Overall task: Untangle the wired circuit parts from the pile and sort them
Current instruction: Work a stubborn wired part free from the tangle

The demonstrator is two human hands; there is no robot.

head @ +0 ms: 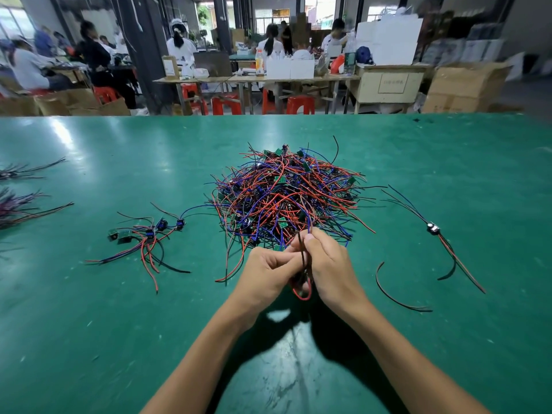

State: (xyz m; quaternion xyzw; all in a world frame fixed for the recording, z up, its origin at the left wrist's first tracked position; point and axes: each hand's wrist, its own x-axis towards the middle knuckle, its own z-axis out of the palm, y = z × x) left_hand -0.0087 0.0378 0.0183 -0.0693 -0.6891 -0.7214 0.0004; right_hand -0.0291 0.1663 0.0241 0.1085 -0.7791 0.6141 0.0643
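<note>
A tangled pile (286, 195) of red, blue and black wires with small green circuit boards lies in the middle of the green table (89, 324). Both hands meet at the pile's near edge. My left hand (267, 274) and my right hand (325, 270) pinch the same wired part (303, 271), whose black wires run up into the pile and whose red wire loops out below the fingers. The part's board is hidden between the hands.
A small group of sorted parts (146, 237) lies left of the pile. One separate part (433, 228) with long wires lies to the right, and a loose black wire (397, 291) near it. Wire bundles (18, 198) lie at the left edge. People work at benches behind.
</note>
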